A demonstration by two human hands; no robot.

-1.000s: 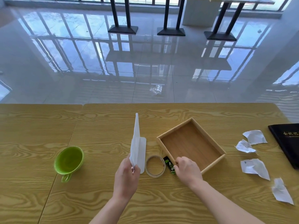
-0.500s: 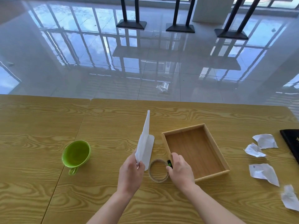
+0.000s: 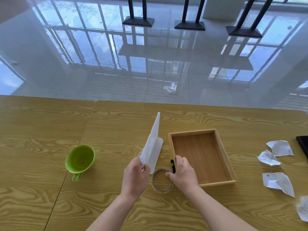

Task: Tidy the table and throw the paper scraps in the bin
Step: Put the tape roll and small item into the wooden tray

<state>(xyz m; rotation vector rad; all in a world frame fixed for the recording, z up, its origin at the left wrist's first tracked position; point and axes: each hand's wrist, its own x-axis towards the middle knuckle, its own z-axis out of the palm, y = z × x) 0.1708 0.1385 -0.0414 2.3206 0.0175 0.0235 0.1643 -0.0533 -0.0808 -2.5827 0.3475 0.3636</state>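
Observation:
Several crumpled white paper scraps lie at the table's right: one (image 3: 280, 147), another (image 3: 269, 158) and a larger one (image 3: 277, 182), with more at the frame edge. My left hand (image 3: 135, 177) grips the near corner of a white L-shaped stand (image 3: 154, 145), which stands upright on the table. My right hand (image 3: 184, 174) sits at the left wall of an empty wooden tray (image 3: 191, 132). Its fingers pinch a small black and green object (image 3: 172, 165), and its thumb touches a clear tape ring (image 3: 161, 184).
A green cup (image 3: 80, 159) stands left of my hands. A black folder (image 3: 303, 144) lies at the right edge. The table's far edge drops to a shiny tiled floor with a plastic wrapper (image 3: 170, 87) on it. No bin is in view.
The wooden tray has turned from a diagonal position to nearly square with the table. My right hand shifted to the tray's left side and raised the black and green object on end.

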